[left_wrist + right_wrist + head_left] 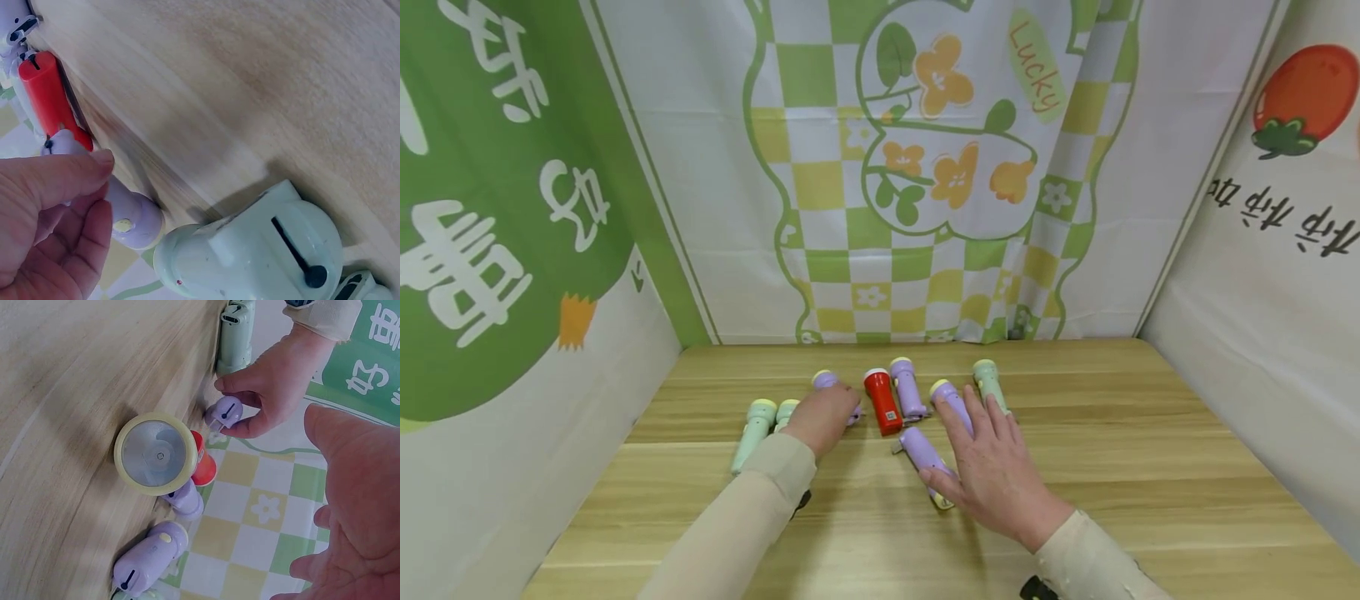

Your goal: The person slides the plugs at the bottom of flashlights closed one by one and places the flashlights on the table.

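Observation:
My left hand (823, 418) pinches a purple flashlight (825, 380) at the left of the group; in the right wrist view, thumb and fingers curl about its end (225, 414). Two mint-green flashlights (754, 435) lie left of that hand, one partly hidden by it. My right hand (996, 467) spreads its fingers over a purple flashlight (953, 403), its thumb beside a nearer purple one (923, 452). Whether it touches either cannot be made out. Beyond its fingertips lies a mint-green flashlight (988, 382). Between the hands are a red flashlight (882, 403) and another purple one (907, 388).
The flashlights lie on a wood-grain table (1090, 417). Printed cloth hangs behind its back edge (925, 283) and on both sides. Dark bands show at both cuffs.

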`<state>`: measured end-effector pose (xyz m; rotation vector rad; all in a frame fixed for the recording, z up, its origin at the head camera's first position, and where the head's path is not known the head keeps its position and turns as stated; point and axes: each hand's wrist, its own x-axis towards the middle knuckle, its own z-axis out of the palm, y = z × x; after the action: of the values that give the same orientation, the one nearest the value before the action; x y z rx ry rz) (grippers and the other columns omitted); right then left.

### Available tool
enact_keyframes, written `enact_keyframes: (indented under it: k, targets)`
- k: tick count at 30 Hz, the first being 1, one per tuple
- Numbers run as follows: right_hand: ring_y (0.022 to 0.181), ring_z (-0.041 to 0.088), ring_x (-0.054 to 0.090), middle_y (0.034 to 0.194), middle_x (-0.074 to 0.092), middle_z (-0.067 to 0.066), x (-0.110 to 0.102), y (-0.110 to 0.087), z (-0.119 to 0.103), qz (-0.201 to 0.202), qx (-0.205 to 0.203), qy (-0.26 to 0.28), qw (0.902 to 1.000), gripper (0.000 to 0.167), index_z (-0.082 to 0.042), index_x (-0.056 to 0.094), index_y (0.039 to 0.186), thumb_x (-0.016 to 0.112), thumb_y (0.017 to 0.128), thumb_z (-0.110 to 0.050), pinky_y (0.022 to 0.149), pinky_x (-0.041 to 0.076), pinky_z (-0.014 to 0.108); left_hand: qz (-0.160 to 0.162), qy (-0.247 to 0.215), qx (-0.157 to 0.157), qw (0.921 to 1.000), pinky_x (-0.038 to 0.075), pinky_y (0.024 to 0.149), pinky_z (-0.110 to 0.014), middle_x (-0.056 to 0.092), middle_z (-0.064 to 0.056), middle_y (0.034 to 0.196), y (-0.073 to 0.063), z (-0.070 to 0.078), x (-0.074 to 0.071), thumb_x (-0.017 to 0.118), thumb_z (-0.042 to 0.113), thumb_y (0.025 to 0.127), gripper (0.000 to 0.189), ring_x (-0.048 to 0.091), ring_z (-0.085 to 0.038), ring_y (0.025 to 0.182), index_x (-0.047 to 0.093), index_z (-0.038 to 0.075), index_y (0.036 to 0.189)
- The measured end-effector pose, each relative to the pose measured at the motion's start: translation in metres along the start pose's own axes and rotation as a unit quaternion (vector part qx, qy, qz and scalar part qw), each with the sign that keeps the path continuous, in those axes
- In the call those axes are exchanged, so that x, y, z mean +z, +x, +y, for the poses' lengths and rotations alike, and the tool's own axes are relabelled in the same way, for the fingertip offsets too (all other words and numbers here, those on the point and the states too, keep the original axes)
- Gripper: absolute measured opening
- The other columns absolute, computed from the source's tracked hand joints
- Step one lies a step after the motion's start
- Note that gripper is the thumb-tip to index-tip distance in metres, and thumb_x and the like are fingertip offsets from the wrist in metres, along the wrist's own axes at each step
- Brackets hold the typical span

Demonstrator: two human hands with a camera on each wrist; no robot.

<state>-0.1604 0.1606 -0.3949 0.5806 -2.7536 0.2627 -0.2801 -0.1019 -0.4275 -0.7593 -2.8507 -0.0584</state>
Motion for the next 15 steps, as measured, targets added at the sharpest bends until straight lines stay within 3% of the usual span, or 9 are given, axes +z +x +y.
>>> enact_keyframes:
  k: [9,15]
  targets:
    - [0.144,0.062,0.035,0.16,0.034,0.034,-0.0004,0.0004,-0.001,0.01,-0.002,0.007,0.9999,0.089,-0.014,0.033,0.163,0.069,0.094,-0.058,0.109,0.038,0.075,0.056,0.005,-0.009,0.9984,0.061,0.067,-0.042,0.07,-0.012,0.096,-0.0068,-0.0021,-0.0021,0.071,-0.01,0.089,0.02,0.07,-0.029,0.081,0.067,0.006,0.098]
    - [0.143,0.062,0.035,0.159,0.036,0.035,-0.0013,0.0005,-0.0016,0.014,-0.004,0.004,0.9999,0.088,-0.014,0.035,0.162,0.07,0.094,-0.057,0.108,0.038,0.076,0.059,0.011,-0.013,0.9981,0.061,0.068,-0.042,0.071,-0.013,0.1,-0.009,-0.0039,-0.0026,0.07,-0.009,0.091,0.021,0.07,-0.029,0.082,0.067,0.005,0.106]
